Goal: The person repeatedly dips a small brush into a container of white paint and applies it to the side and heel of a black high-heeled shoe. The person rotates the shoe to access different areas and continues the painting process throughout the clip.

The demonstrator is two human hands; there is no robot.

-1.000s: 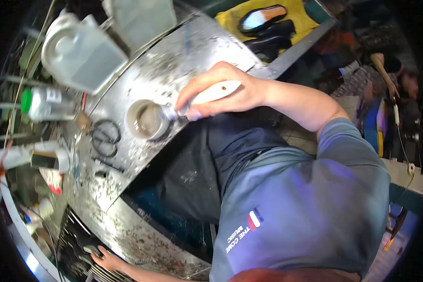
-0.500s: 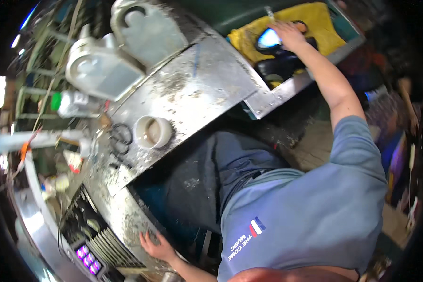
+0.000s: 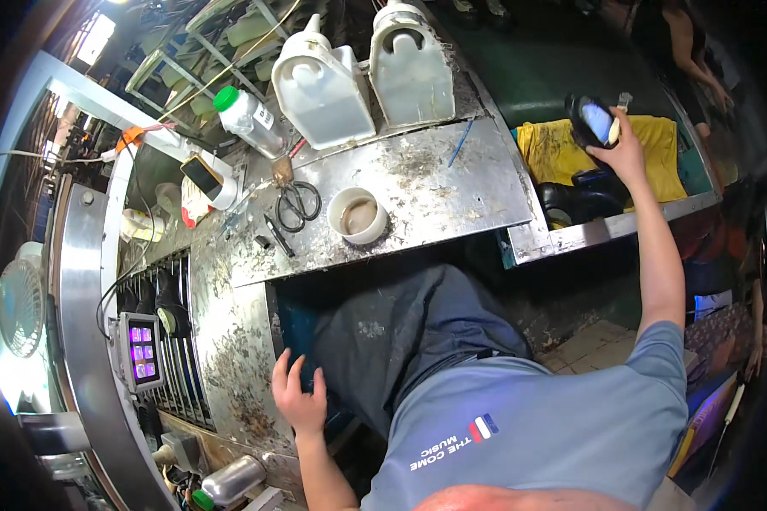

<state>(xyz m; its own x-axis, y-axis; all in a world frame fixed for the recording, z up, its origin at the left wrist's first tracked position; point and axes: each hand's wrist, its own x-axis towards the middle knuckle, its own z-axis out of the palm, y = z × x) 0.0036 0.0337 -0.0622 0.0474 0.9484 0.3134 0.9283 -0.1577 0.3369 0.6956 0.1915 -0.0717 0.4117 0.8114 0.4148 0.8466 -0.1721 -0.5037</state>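
A person's right hand (image 3: 626, 149) reaches to the far right and grips a dark shoe sole (image 3: 595, 119) with a pale blue inner face, fingers clamped around its lower edge, holding it up above a yellow cloth (image 3: 554, 149) that lies in a tray to the right of the bench (image 3: 452, 183). More dark soles (image 3: 571, 200) lie on the cloth just below the hand. The left hand (image 3: 296, 400) rests near the body, fingers spread apart and holding nothing, its palm against the near edge of the stained metal bench. Toward the middle of the bench stands a small white cup (image 3: 358, 215) with brownish liquid inside; just to its left lie black-handled scissors (image 3: 298, 204) and a dark pen-like tool (image 3: 277, 234). At the far edge stand two large white plastic jugs (image 3: 324, 85) side by side, and to their left a clear bottle with a green cap (image 3: 245, 119) lies tilted. Farther left, a small lit panel with purple buttons (image 3: 141, 349) sits on a machine beside a metal grille (image 3: 179, 341). Another person (image 3: 690, 51) stands at the far right, partly in shadow
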